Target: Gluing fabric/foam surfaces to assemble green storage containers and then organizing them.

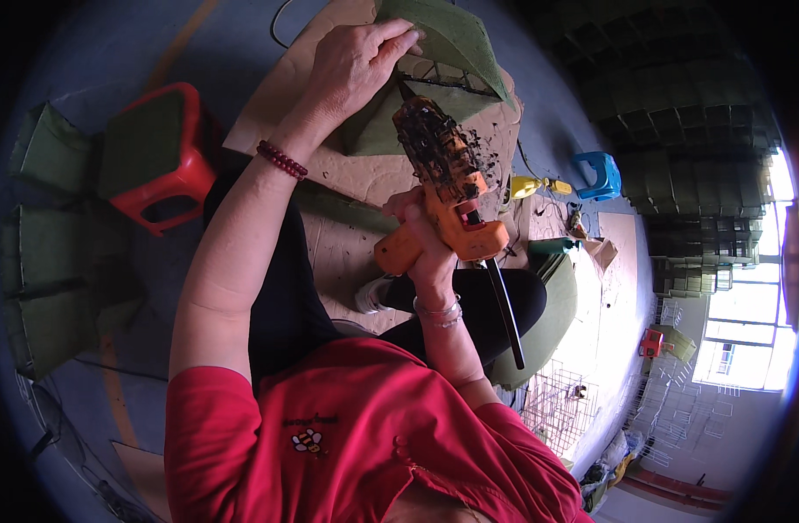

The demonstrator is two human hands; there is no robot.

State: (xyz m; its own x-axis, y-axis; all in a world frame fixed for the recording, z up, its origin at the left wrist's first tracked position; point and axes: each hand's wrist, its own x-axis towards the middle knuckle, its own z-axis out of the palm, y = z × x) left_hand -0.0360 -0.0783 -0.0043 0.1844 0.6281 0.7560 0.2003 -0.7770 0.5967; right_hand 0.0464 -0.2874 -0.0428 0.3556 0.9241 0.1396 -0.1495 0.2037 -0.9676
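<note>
My right hand (430, 248) is wrapped round the handle of an orange glue gun (443, 174). Dark, stringy residue coats the gun's front half, and a long black glue stick (506, 318) juts out of its back. The nozzle points up toward the opening of a green panelled piece (447, 39) with a dark frame inside. My left hand (360, 65) pinches the left edge of that piece's upper panel between thumb and fingers. The green piece rests on a cardboard-covered surface (268, 113), its lower panel lying beneath the nozzle.
A red stool (190, 148) with a green top stands to the left, beside several green panels (46, 270). On the right are a blue stool (598, 174), a yellow bottle (526, 186) and wire frames (561, 397). Stacked green boxes (696, 157) rise at the far right.
</note>
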